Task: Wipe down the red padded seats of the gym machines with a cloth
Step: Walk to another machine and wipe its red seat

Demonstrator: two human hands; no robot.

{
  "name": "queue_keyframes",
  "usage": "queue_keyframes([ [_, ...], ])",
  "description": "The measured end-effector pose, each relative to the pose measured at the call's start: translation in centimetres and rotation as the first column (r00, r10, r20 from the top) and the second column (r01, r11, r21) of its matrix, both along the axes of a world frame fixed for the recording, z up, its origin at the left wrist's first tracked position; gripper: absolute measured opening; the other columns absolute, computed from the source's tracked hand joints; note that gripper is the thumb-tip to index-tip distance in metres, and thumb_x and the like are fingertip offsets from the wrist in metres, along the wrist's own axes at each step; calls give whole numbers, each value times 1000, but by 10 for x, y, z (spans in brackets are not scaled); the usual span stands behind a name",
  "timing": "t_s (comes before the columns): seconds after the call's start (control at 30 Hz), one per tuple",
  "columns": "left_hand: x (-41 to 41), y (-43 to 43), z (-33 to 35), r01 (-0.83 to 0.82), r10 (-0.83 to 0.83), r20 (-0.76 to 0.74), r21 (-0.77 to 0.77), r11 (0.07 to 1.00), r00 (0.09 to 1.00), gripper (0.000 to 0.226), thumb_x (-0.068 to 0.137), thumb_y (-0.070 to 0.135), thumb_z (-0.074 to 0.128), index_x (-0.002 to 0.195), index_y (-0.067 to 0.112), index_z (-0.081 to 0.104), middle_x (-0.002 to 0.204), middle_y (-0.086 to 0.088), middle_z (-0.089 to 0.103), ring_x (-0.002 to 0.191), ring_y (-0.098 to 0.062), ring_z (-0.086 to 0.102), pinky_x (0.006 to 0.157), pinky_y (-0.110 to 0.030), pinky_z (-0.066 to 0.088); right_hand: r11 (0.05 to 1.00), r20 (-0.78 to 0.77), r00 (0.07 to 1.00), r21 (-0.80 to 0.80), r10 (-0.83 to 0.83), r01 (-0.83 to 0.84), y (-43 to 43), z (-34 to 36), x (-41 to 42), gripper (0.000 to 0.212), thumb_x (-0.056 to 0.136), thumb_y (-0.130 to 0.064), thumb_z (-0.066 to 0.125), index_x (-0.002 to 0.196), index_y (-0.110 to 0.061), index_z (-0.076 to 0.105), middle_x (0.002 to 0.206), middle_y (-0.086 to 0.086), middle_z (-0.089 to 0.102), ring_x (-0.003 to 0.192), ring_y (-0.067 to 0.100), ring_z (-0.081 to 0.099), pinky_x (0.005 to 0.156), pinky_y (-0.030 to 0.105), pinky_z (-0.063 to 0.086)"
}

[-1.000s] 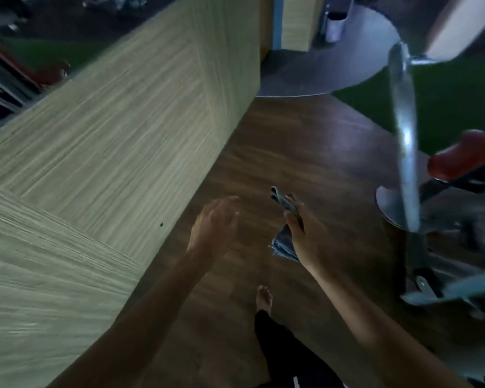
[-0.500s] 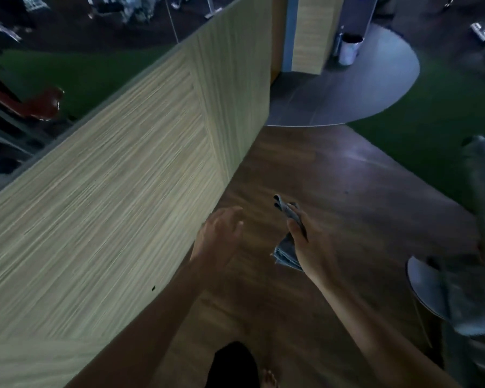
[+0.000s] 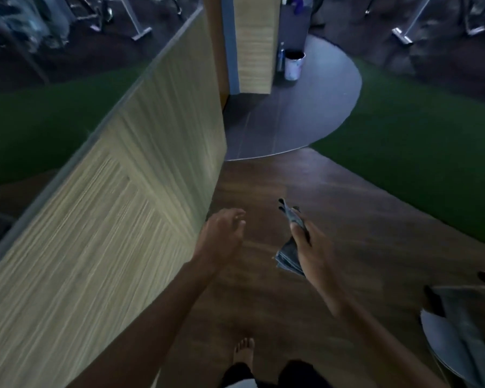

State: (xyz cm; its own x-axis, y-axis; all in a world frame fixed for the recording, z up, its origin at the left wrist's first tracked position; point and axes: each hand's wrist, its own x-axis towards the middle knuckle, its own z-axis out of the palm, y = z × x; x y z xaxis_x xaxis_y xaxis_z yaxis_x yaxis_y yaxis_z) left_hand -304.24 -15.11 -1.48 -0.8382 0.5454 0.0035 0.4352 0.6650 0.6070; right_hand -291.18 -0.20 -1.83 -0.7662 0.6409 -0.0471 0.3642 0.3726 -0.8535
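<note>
Two large surfaces fill the view: a pale wood-grain partition wall (image 3: 118,214) running along the left and a dark wooden floor (image 3: 333,197) bordered by green turf (image 3: 420,152), with a grey machine base (image 3: 457,348) at the lower right edge and a white bin (image 3: 294,65) standing far ahead on a grey rounded floor patch. One bare foot (image 3: 244,350) stands on the floor at the bottom. The left hand (image 3: 221,233) hangs with fingers loosely spread and holding nothing, near the wall, while the right hand (image 3: 310,247) is clamped around a folded blue-grey cloth (image 3: 289,256), held clear of the floor; no red seat is identifiable in view.
</note>
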Motion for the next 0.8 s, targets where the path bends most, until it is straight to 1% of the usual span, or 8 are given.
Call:
queue_keyframes([
  [0.07, -43, 35, 5, 49, -49, 11, -13, 999, 999, 30, 93, 21, 60, 121, 18, 67, 120, -2, 69, 111, -19, 64, 96, -31, 47, 1000, 9, 1000, -8, -30, 30, 27, 3, -35, 33, 105, -29, 44, 123, -9, 63, 90, -7, 60, 75, 5, 53, 63, 6, 37],
  [0.17, -101, 96, 8, 111, -111, 16, -29, 993, 994, 36, 88, 33, 51, 117, 20, 68, 116, -2, 70, 106, -22, 66, 93, -39, 52, 994, 19, 995, -32, -99, 100, 78, 2, -86, 25, 105, -25, 45, 111, -9, 64, 78, -17, 51, 66, -3, 49, 62, 10, 37],
  [0.23, -137, 143, 7, 162, -162, 15, -47, 986, 987, 38, 88, 34, 49, 117, 18, 68, 114, -5, 70, 104, -24, 66, 90, -41, 52, 986, 15, 987, -34, -163, 163, 118, -3, -116, 20, 104, -22, 47, 107, -11, 64, 79, -13, 53, 67, 1, 49, 62, 18, 32],
  [0.37, -195, 252, 7, 262, -263, -1, -44, 964, 965, 38, 88, 29, 51, 118, 14, 69, 117, -9, 69, 106, -28, 65, 94, -41, 51, 972, -5, 973, -53, -231, 231, 215, -11, -171, 32, 104, -21, 47, 132, -10, 60, 97, 1, 60, 90, 20, 59, 66, 21, 29],
  [0.47, -231, 338, 11, 302, -302, 17, -52, 952, 953, 43, 86, 31, 48, 119, 12, 69, 118, -9, 69, 109, -26, 64, 97, -38, 50, 960, 18, 963, -75, -267, 268, 292, -11, -202, 35, 105, -21, 45, 137, -15, 55, 120, 12, 66, 109, 29, 60, 74, 23, 31],
  [0.57, -264, 422, 15, 400, -401, -14, -57, 915, 916, 39, 87, 32, 49, 115, 13, 70, 110, -10, 71, 102, -30, 67, 91, -40, 52, 945, -7, 946, -56, -324, 323, 365, -5, -228, 38, 104, -21, 45, 142, -18, 51, 138, 5, 59, 122, 25, 56, 78, 22, 34],
  [0.67, -289, 507, 19, 486, -489, -23, -83, 870, 872, 35, 90, 25, 51, 113, 9, 71, 112, -13, 71, 103, -32, 66, 90, -40, 51, 907, -15, 908, -58, -419, 418, 431, 4, -244, 40, 105, -25, 46, 145, -23, 48, 144, 0, 54, 128, 21, 53, 92, 29, 42],
  [0.8, -314, 621, 14, 632, -637, -29, -100, 768, 770, 33, 93, 25, 50, 120, 17, 67, 115, -7, 69, 104, -28, 64, 89, -36, 50, 839, -34, 839, -71, -542, 539, 518, 6, -259, 39, 105, -25, 45, 144, -21, 49, 140, -1, 57, 118, 14, 56, 77, 13, 37],
])
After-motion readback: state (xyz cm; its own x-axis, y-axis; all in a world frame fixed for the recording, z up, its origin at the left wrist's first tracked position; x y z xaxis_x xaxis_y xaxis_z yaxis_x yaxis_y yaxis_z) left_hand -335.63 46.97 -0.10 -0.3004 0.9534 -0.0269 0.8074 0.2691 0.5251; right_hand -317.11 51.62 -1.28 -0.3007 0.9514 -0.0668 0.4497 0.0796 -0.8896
